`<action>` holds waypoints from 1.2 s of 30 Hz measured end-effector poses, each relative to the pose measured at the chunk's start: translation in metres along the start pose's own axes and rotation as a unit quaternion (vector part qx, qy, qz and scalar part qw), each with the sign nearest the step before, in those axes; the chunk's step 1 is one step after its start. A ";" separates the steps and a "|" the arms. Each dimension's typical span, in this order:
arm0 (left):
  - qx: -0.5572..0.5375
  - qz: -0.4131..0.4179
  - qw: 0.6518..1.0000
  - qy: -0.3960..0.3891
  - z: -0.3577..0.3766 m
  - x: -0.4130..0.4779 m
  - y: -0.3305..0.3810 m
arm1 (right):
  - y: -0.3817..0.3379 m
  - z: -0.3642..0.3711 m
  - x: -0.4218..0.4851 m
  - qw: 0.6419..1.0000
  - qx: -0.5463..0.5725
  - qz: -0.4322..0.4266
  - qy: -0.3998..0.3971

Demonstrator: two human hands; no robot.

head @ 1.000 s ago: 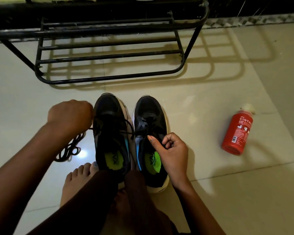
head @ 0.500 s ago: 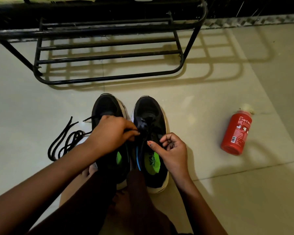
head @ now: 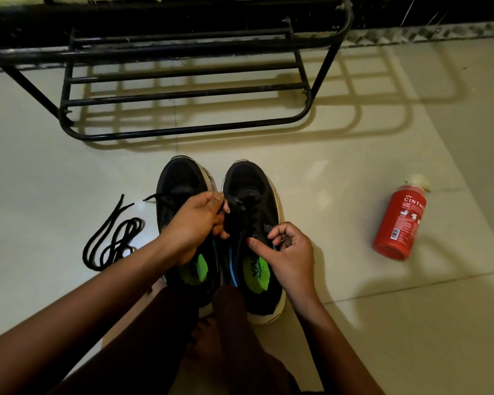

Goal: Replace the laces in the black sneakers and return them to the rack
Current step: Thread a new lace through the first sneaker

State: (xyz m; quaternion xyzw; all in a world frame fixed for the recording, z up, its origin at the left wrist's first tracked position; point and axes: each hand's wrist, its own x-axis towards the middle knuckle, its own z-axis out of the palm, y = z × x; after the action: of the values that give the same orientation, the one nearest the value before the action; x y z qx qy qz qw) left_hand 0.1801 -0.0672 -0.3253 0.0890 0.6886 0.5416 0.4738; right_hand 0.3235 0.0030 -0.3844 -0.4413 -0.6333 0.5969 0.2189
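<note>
Two black sneakers with green insoles stand side by side on the floor, toes pointing away: the left sneaker [head: 180, 183] and the right sneaker [head: 251, 183]. My left hand [head: 194, 223] reaches across the left sneaker and pinches a black lace at the right sneaker's eyelets. My right hand [head: 288, 252] sits over the right sneaker's tongue area, fingers curled, pinching the lace's other end. A loose black lace [head: 111, 240] lies coiled on the floor left of the sneakers. The black metal rack [head: 183, 92] stands beyond them.
A red bottle [head: 399, 220] lies on its side on the tile floor to the right. My bare feet and legs are under the sneakers' heels at the bottom. Pale floor tiles surround the sneakers.
My left hand let the loose lace drop on the floor at the left, then moved right over the left sneaker to the right sneaker's lace. My right hand barely moved.
</note>
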 end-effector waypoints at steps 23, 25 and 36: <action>0.432 0.153 0.889 -0.003 -0.008 -0.003 -0.005 | -0.027 -0.002 -0.003 1.000 0.002 0.008 -0.015; 0.334 0.141 0.932 0.009 -0.009 -0.002 -0.001 | -0.036 0.000 -0.003 0.999 0.032 -0.001 -0.007; -0.191 0.037 0.979 -0.066 0.001 -0.018 0.043 | -0.067 0.015 -0.007 0.981 0.084 0.020 -0.173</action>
State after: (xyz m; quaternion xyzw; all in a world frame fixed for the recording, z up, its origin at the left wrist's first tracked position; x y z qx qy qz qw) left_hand 0.1736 -0.0609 -0.2792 0.0577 0.5357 0.6736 0.5058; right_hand 0.2950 -0.0044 -0.3217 -0.3240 -0.6004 0.7194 0.1304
